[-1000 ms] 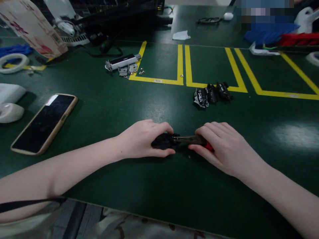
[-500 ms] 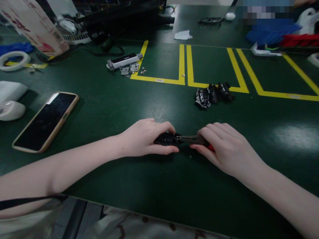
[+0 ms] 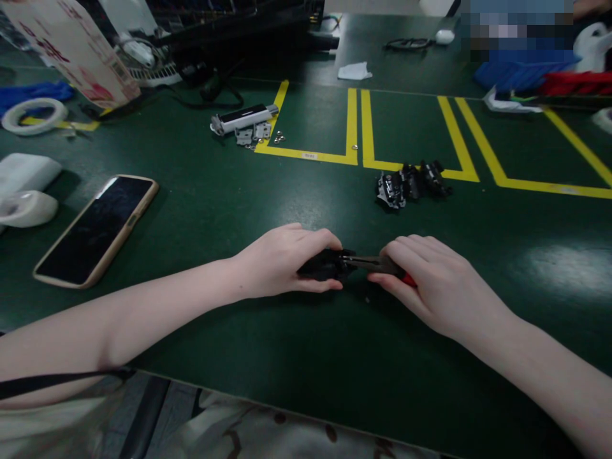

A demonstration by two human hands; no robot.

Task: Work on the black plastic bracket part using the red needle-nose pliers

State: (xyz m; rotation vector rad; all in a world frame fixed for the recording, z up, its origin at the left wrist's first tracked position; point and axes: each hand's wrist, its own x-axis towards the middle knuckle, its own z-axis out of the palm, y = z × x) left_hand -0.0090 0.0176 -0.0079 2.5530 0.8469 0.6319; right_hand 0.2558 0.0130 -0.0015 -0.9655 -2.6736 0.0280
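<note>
1. Head view: shows a smartphone (image 3: 98, 233) in a tan-edged case, lying screen up on the green tabletop (image 3: 229, 344).
2. To the right of the smartphone, well apart from it: grasps a black component (image 3: 321, 266) in the left hand (image 3: 287, 261), with thumb on the near side and fingers on the far side.
3. Farther right of the smartphone: grasps narrow-nosed pliers (image 3: 382, 264) in the right hand (image 3: 435, 284), with the palm closed over the handles and a little red grip visible.
4. Points the pliers leftward, toward the smartphone, with the tips at the right end of the black component. Cannot tell from this view whether gripped by the tips.
5. Right of the smartphone and slightly beyond it: shows a cluster of black metal assemblies (image 3: 392, 190), overlapping a yellow tape outline (image 3: 335, 157).
6. Beyond the smartphone to the right: shows a white-and-black elongated device (image 3: 243, 119), with grey metal brackets (image 3: 245, 136) just beside it and small metal rings (image 3: 280, 136) near.
7. Left of the smartphone: shows a white roll (image 3: 31, 209). Farther beyond: shows a white tape ring (image 3: 58, 115) and a printed carton (image 3: 76, 54).
</note>
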